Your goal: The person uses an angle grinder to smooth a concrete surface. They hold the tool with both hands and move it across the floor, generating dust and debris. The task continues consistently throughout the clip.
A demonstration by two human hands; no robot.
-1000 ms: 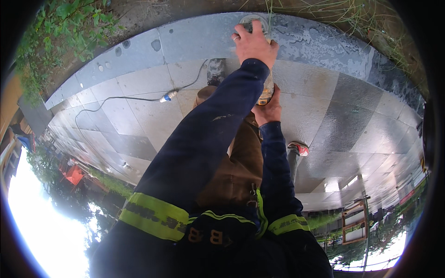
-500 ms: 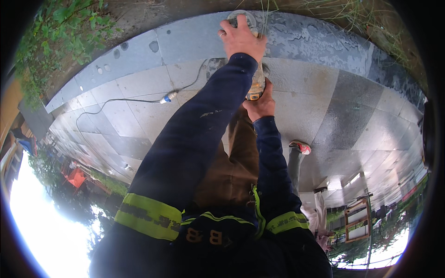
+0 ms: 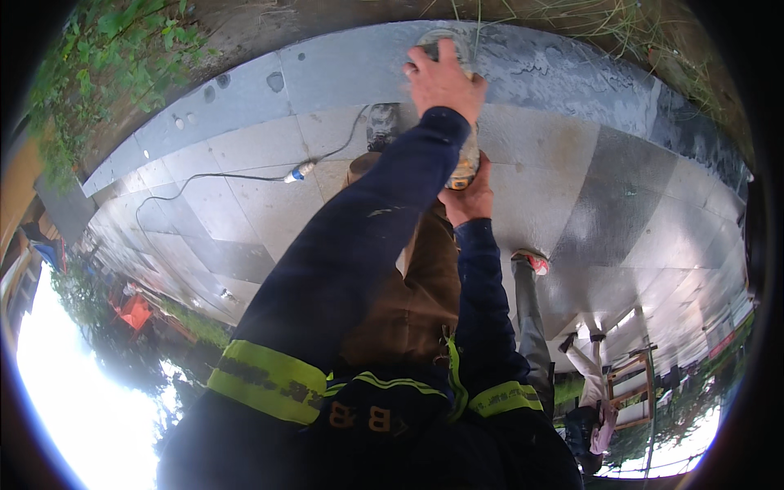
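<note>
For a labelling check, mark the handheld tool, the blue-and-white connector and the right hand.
Handheld tool point(image 3: 467, 166), head view: near end of its body.
Blue-and-white connector point(image 3: 300, 171), head view: middle of its casing.
Right hand point(image 3: 472, 202), head view: middle of the hand.

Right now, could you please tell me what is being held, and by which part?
A power tool: the left hand holds its front end from above, the right hand its rear end.

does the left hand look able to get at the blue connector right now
Probably, but only if the left hand leaves the power tool; the blue connector lies uncovered on the paving.
</note>
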